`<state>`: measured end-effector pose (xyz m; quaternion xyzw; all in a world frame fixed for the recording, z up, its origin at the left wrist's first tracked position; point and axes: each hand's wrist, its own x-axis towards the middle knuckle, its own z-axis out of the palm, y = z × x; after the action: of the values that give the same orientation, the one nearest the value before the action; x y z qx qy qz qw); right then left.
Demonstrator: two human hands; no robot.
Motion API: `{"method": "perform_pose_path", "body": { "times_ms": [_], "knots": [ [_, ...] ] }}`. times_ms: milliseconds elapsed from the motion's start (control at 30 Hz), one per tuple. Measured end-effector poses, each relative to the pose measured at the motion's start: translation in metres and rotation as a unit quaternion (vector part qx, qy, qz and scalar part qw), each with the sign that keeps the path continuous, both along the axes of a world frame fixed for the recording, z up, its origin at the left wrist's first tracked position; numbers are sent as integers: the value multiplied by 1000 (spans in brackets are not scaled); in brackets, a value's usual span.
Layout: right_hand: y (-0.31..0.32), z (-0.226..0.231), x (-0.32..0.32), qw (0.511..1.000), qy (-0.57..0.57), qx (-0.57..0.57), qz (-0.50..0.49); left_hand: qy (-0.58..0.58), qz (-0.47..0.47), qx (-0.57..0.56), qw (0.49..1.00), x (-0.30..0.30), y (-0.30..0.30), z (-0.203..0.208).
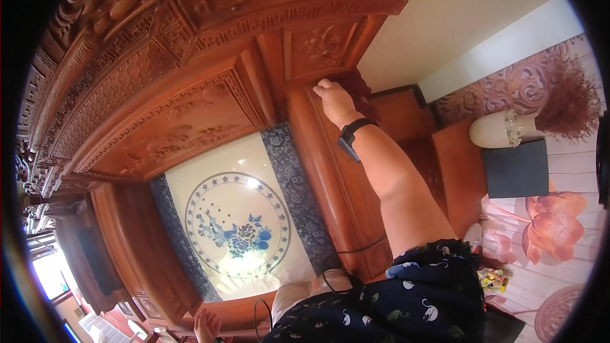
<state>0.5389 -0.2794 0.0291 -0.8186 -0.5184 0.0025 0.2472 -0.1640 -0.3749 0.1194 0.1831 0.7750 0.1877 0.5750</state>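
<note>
My right arm stretches far out to a carved reddish-brown wooden bench (324,171). At its armrest, my right hand (335,100) is closed, with the fingers curled over the wood. A dark red cloth (363,92) shows beside and behind this hand and seems gripped in it, though the fingers partly hide the hold. A black-strapped watch (351,134) is on that wrist. Low at the bottom edge, my left hand (206,326) is only partly in view, its fingers apart and holding nothing, near the front of the bench.
A shiny white seat mat (219,159) with blue flowers and dark blue borders covers the seat. The high carved backrest (171,121) rises along the left. To the right stand a white vase (486,130) with dried reddish stems and a dark grey box (518,168). A thin black cable (362,249) crosses the wood.
</note>
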Motion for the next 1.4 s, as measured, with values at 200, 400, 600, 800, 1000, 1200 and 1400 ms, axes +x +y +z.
{"method": "perform_pose_path", "body": {
  "times_ms": [200,400,600,800,1000,1200,1400],
  "knots": [
    [6,6,22,990,94,-100,23,-30,-21,29,999,16,7,6],
    [4,17,5,992,15,-95,78,-16,-5,31,999,-2,-4,-1],
    [-5,-12,26,989,141,31,-26,-25,-26,23,999,9,-1,3],
    [-11,-7,3,997,58,47,14,-36,-5,20,999,-21,-9,-7],
    [-5,9,13,991,-31,-61,115,14,-26,20,999,-1,-1,2],
    [-7,-12,14,996,61,54,26,-34,-24,25,999,-7,0,1],
    [-8,16,16,987,-86,-120,69,-1,-1,16,1000,1,1,0]
  ]
}}
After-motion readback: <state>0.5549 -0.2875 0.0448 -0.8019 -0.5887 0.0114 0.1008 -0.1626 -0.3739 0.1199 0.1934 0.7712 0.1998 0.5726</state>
